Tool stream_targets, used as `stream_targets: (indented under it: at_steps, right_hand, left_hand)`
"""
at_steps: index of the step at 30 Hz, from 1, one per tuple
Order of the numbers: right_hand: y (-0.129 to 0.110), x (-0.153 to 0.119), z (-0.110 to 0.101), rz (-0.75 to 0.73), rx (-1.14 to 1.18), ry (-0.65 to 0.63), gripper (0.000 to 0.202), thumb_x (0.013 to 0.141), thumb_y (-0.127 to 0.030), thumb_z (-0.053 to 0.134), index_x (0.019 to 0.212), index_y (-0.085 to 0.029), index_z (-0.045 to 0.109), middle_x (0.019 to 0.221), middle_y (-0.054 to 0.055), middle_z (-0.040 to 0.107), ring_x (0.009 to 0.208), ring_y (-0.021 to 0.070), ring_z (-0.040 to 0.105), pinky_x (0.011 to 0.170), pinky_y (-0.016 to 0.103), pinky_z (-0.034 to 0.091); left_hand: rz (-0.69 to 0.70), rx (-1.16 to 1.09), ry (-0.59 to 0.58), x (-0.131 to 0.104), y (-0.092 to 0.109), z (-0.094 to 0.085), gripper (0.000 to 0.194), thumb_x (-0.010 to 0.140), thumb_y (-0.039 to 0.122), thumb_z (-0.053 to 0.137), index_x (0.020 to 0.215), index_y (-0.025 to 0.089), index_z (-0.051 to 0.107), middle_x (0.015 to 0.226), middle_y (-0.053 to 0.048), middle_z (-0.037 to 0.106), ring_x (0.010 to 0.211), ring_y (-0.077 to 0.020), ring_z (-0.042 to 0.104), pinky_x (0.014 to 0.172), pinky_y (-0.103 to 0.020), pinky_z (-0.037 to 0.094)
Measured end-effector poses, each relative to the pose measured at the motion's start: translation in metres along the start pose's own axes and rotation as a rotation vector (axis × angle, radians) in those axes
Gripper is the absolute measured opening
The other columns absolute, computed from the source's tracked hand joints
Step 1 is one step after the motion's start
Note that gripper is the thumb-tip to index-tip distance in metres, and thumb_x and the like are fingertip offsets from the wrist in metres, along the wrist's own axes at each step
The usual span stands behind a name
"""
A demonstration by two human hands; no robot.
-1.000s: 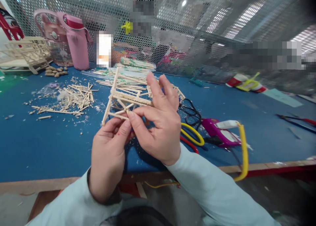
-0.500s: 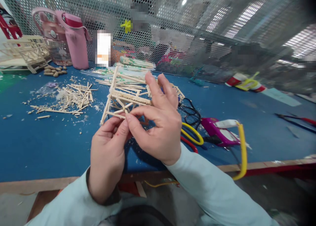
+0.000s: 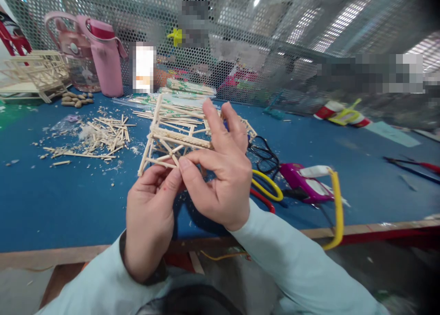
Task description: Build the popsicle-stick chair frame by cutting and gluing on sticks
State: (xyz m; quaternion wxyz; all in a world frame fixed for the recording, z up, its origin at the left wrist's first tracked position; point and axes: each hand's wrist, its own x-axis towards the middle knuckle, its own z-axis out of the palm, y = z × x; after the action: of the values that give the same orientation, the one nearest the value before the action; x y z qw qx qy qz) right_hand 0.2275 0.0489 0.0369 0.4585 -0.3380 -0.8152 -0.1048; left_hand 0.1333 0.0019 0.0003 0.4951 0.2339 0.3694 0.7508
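A small frame of thin wooden sticks (image 3: pixel 184 136) stands tilted over the blue table, partly hidden behind my fingers. My left hand (image 3: pixel 153 214) grips its near lower edge between thumb and fingers. Thumb and forefinger of my right hand (image 3: pixel 220 182) pinch a short wooden stick (image 3: pixel 175 160) at the frame's near side, where several sticks cross. The other fingers of that hand point upward. Both thumbs are close together, and the far right part of the frame lies behind my right hand.
Stick scraps (image 3: pixel 103 138) lie left of the frame. Behind are bundled sticks (image 3: pixel 189 88), a pink bottle (image 3: pixel 106 60) and a larger stick model (image 3: pixel 34 76). Rightward lie a purple glue gun (image 3: pixel 305 184), yellow-handled pliers (image 3: pixel 268 184) and red-handled pliers (image 3: pixel 412 166) on the blue table (image 3: pixel 68 205).
The stick frame has shifted slightly left and tilted a little. My right thumb and forefinger have moved slightly right along the pinched stick, showing more of it.
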Motion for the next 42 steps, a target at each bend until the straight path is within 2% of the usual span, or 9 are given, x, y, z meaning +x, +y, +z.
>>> stream_targets:
  at_steps: [12,17,20,23,25,29,32,36,42]
  right_hand:
    - [-0.002,0.000,0.001,-0.036,0.016,0.074,0.019,0.081,-0.030,0.051,0.072,-0.024,0.067,0.139,0.001,0.052,0.138,0.0320,0.035,0.116,0.056,0.019]
    - [-0.002,0.003,-0.005,-0.135,0.069,0.230,0.016,0.079,-0.021,0.053,0.082,-0.025,0.067,0.118,0.007,0.063,0.118,0.0247,0.053,0.106,0.045,0.039]
    - [0.003,0.002,-0.013,-0.233,0.184,0.251,0.008,0.081,-0.020,0.054,0.082,-0.023,0.061,0.090,0.005,0.066,0.087,0.0171,0.062,0.081,0.033,0.052]
    - [0.003,-0.007,-0.019,-0.343,0.238,0.002,0.016,0.089,-0.023,0.049,0.074,-0.021,0.056,0.062,-0.001,0.060,0.060,0.0116,0.057,0.058,0.025,0.049]
    - [0.000,-0.016,-0.019,-0.302,0.190,-0.161,0.020,0.092,-0.017,0.045,0.077,-0.018,0.060,0.064,0.001,0.064,0.062,0.0105,0.060,0.059,0.022,0.049]
    - [-0.014,-0.029,-0.014,-0.110,0.230,-0.113,0.019,0.088,-0.010,0.051,0.101,-0.012,0.065,0.091,0.007,0.072,0.084,0.0116,0.065,0.074,0.021,0.052]
    - [-0.022,-0.026,-0.011,-0.028,0.189,-0.150,0.014,0.089,-0.018,0.055,0.092,-0.014,0.068,0.079,0.004,0.070,0.074,0.0113,0.064,0.068,0.021,0.050]
    - [-0.024,-0.016,-0.009,-0.015,0.013,-0.365,0.018,0.090,-0.020,0.053,0.082,-0.017,0.068,0.075,0.003,0.069,0.070,0.0148,0.064,0.062,0.025,0.046]
    - [-0.025,-0.009,-0.006,0.030,-0.057,-0.781,0.021,0.091,-0.016,0.045,0.089,-0.016,0.066,0.097,0.007,0.073,0.086,0.0221,0.069,0.070,0.031,0.047]
  left_hand:
    - [0.045,-0.017,-0.021,-0.002,0.002,0.001,0.014,0.076,0.032,0.074,0.078,0.019,0.068,0.084,0.000,0.069,0.076,-0.0094,0.063,0.072,-0.018,0.049]
    - [-0.015,-0.085,-0.050,0.002,0.005,0.003,0.010,0.076,0.027,0.074,0.080,0.019,0.069,0.083,0.000,0.071,0.074,-0.0084,0.065,0.071,-0.017,0.052]
    - [-0.052,-0.150,-0.043,0.006,0.012,0.007,0.008,0.075,0.021,0.074,0.079,0.017,0.069,0.071,0.002,0.068,0.062,-0.0054,0.063,0.063,-0.013,0.051]
    - [-0.175,-0.222,-0.016,0.008,0.021,0.010,0.005,0.077,0.017,0.070,0.082,0.015,0.070,0.069,0.001,0.068,0.063,-0.0069,0.065,0.063,-0.014,0.053]
    - [-0.245,-0.286,-0.019,0.008,0.027,0.011,0.010,0.082,0.019,0.062,0.085,0.015,0.071,0.078,-0.002,0.071,0.073,-0.0111,0.068,0.070,-0.020,0.057]
    - [-0.259,-0.359,-0.039,0.006,0.035,0.010,0.029,0.089,0.026,0.045,0.084,0.014,0.071,0.094,-0.009,0.073,0.090,-0.0188,0.070,0.080,-0.030,0.058]
    - [-0.269,-0.348,-0.039,0.005,0.036,0.009,0.037,0.089,0.032,0.040,0.087,0.012,0.072,0.098,-0.011,0.073,0.094,-0.0215,0.070,0.083,-0.032,0.057]
    - [-0.207,-0.326,-0.034,0.004,0.027,0.005,0.030,0.086,0.032,0.050,0.082,0.012,0.073,0.094,-0.010,0.074,0.093,-0.0185,0.069,0.087,-0.027,0.053]
    - [-0.139,-0.083,-0.070,0.004,0.009,-0.002,0.027,0.070,0.040,0.077,0.077,0.014,0.072,0.075,-0.003,0.072,0.074,-0.0125,0.066,0.074,-0.018,0.051]
